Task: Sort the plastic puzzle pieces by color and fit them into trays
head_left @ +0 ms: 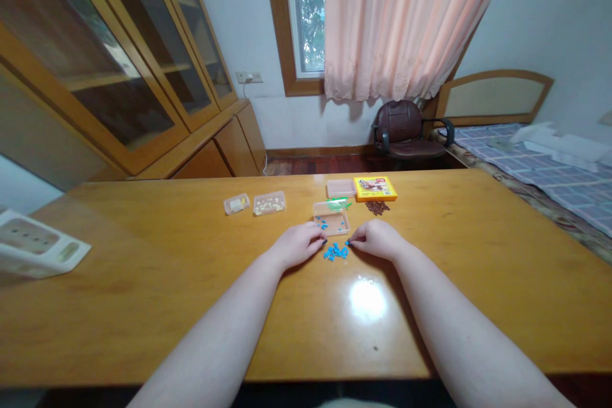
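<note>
The left hand [300, 243] rests on the tabletop [191, 306] with its fingers curled inward at the left edge of a loose heap of blue pieces [336, 252]; whether anything is pinched between its fingertips is too small to tell. The right hand [377, 239] faces it from the other side of the heap, thumb and forefinger drawn together at a single blue piece by the heap's upper right edge, though I cannot tell whether that piece is gripped or only touched. So the heap lies between the two hands, slightly nearer the person than the fingertips. Just beyond the fingertips, also between the hands, stands an open clear box [336, 229] with a few more blue pieces [324, 225] scattered inside, mostly on the left hand's side; its raised lid [325, 206] is on the side away from the hands. Green pieces [341, 203] show behind that lid, and farther out is another clear container [341, 189]. Beyond the right hand lie a patch of brown pieces [377, 208] and, past them, a yellow box [375, 189]. Beyond the left hand and off to its left sits a clear tray [269, 204] of cream-coloured pieces, with a smaller clear container [236, 204] farther left. Well apart, at the far left of the left hand, is a white object [43, 245].
</note>
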Available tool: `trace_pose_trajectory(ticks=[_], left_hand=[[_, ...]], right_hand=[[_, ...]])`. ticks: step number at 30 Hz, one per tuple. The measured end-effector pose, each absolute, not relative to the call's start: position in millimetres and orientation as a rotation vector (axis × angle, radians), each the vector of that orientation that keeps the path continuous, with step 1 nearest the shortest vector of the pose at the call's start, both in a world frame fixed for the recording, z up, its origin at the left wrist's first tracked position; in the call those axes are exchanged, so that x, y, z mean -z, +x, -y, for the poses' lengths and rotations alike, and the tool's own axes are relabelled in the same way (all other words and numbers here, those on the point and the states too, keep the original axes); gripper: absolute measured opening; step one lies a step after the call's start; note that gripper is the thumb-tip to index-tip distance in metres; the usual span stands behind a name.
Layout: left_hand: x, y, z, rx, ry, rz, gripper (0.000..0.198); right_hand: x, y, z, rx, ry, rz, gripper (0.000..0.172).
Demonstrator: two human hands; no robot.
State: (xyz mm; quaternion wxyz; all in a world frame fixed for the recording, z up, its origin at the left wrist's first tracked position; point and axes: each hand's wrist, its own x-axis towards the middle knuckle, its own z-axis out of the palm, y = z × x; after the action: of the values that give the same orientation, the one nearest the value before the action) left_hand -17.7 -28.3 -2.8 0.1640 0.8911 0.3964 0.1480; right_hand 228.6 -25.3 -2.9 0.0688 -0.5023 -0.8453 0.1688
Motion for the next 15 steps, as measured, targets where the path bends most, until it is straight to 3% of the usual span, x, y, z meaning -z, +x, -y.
trace_pose_trajectory(ticks=[9, 15], left_hand=[[1.1, -15.0, 30.1, -0.357, 2.529, -1.119, 0.018], [2.4, -13.7, 31.4, -0.338, 2.512, -1.099, 0.017]], right_hand=[[0.6, 212.5, 32.4, -0.437, -1.387, 2.58, 0.021], [3.2, 219.4, 30.1, -0.586, -1.396, 2.462, 0.02]])
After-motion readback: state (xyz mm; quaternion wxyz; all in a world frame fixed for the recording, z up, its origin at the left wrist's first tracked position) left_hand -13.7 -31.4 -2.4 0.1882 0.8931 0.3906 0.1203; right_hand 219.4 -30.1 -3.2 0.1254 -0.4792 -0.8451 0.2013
